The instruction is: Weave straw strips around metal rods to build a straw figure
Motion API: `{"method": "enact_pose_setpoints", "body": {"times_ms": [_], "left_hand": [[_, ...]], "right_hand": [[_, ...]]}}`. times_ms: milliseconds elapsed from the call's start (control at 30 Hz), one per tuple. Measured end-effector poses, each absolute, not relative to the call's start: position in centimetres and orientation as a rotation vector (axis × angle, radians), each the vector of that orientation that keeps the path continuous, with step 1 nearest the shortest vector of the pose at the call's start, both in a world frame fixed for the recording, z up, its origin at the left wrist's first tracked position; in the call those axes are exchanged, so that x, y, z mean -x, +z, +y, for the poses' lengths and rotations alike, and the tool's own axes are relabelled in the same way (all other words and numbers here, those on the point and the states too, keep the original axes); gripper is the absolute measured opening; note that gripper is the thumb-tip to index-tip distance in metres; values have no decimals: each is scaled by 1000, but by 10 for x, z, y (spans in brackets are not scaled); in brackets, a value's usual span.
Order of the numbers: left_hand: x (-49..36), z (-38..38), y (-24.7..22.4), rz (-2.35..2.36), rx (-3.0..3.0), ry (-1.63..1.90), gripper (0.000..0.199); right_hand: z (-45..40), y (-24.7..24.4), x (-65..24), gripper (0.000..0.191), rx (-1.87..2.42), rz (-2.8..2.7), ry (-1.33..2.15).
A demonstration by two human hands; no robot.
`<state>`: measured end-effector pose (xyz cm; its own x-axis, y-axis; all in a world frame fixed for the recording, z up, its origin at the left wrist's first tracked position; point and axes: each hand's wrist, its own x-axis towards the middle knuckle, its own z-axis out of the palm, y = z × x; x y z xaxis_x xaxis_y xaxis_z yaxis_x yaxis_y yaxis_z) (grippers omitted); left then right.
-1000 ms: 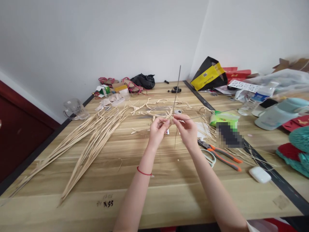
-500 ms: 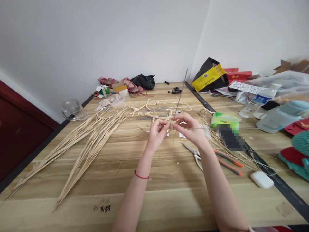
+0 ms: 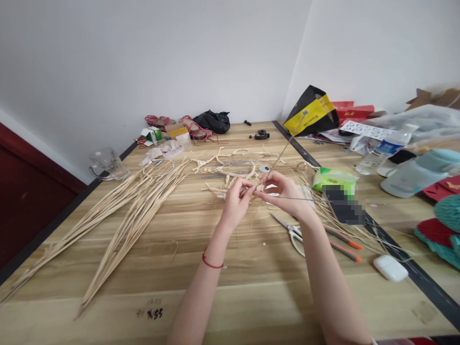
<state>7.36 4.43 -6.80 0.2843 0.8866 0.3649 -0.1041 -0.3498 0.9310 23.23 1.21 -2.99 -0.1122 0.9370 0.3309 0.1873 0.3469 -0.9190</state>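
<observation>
Above the middle of the table, my left hand [image 3: 237, 201] pinches a small pale straw piece [image 3: 259, 188] between thumb and fingers. My right hand [image 3: 285, 194] grips the same piece from the other side, its fingers bent and closed at the tips. One long thin metal wire [image 3: 286, 148] slants up and right from the piece. A second wire [image 3: 305, 199] runs out to the right beneath my right hand. A thin straw strand dangles below the fingers. Just behind the hands lie pale braided straw pieces [image 3: 247, 181]. Fingers partly hide the piece.
Straw bundles [image 3: 134, 215] spread over the left side, near a glass mug [image 3: 108, 163]. Scissors [image 3: 293, 232], orange-handled pliers [image 3: 341, 242], a white case [image 3: 390, 267] and a pixelated dark object [image 3: 343, 205] lie right. Farther right stand a bottle [image 3: 390, 148] and a pale blue jug [image 3: 413, 175].
The upright wire has tilted over to the right, and the lower wire's far end has dropped slightly. Both hands have shifted a little right with the straw piece still between them.
</observation>
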Motion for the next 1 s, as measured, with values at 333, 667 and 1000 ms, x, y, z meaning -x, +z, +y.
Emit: {"method": "enact_pose_setpoints", "body": {"times_ms": [333,667,1000], "left_hand": [[-66,46,-63,654,-1508,1124,20],[-68,46,-57,653,-1386,1193,27],[-79,51,-72,640,-1385,1212,31]], "right_hand": [[14,-31,-233,31,1070,-1503,853],[17,-32,-223,31,1101,-1383,722],[22,-39,-223,21,1156,-1379,628]]}}
